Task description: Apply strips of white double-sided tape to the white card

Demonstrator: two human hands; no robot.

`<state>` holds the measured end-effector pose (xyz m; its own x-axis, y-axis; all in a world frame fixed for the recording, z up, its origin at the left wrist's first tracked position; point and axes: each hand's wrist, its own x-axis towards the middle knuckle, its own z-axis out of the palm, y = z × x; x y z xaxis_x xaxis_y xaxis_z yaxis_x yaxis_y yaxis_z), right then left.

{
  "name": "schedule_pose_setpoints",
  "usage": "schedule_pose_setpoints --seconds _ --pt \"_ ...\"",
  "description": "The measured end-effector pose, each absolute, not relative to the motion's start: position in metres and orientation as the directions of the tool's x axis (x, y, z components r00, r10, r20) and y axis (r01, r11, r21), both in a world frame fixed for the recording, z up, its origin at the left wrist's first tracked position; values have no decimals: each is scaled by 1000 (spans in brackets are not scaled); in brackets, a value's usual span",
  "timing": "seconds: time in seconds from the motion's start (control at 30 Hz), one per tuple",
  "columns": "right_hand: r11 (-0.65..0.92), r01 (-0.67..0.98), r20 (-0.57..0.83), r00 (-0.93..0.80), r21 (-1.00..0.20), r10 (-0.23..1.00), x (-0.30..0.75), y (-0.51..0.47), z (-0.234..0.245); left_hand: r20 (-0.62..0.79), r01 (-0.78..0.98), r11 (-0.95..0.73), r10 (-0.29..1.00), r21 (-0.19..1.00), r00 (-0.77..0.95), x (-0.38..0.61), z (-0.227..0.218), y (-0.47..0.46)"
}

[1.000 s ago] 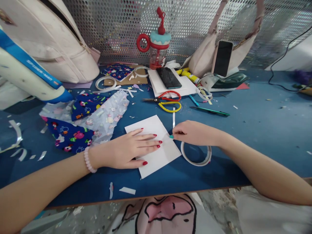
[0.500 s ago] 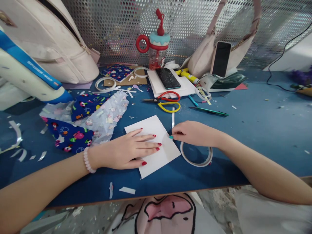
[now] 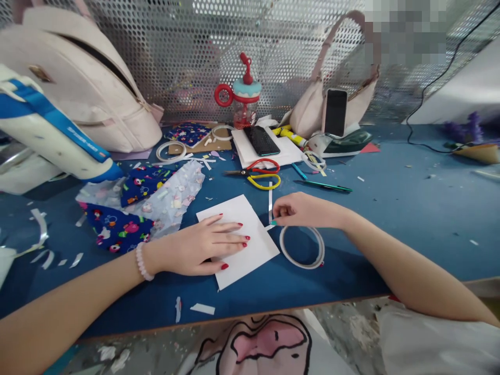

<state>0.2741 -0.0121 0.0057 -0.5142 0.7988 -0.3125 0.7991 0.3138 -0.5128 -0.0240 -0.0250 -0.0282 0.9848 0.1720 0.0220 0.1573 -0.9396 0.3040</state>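
while the blue strap (image 3: 64, 122) reads "spider-man", the left hand (image 3: 195, 246) splays on white paper (image 3: 255, 237); the right hand (image 3: 300, 210) pinches a half-hidden strip (image 3: 269, 227).

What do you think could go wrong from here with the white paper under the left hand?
The left hand lies flat on the white paper; if its pressure eased, the paper might slip. The short white strip at the right hand's fingertips juts past the paper's edge, so a sharp tug could crease or tear it. The scissors lie just beyond the paper, so a reaching hand might brush the blades.
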Motion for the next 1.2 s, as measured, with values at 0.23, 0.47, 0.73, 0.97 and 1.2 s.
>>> schedule_pose_setpoints --seconds 0.23,0.47,0.73,0.97,1.2 --pt "442 875 83 -434 -199 897 297 14 -8 102 165 -947 200 274 975 -28 -29 -23" --pt "293 956 -73 -293 -19 953 370 48 -7 120 161 -951 198 263 973 -27 -29 -25" --pt "291 931 -187 -333 -218 924 384 52 -3 44 95 -944 115 314 992 -35 -27 -18" --pt "295 787 -123 -421 -543 899 358 35 7 50 78 -969 93 235 994 -35 -27 -19" --pt "663 526 57 -760 -533 648 292 -8 8 151 18 -999 23 31 988 -35 -33 -26"
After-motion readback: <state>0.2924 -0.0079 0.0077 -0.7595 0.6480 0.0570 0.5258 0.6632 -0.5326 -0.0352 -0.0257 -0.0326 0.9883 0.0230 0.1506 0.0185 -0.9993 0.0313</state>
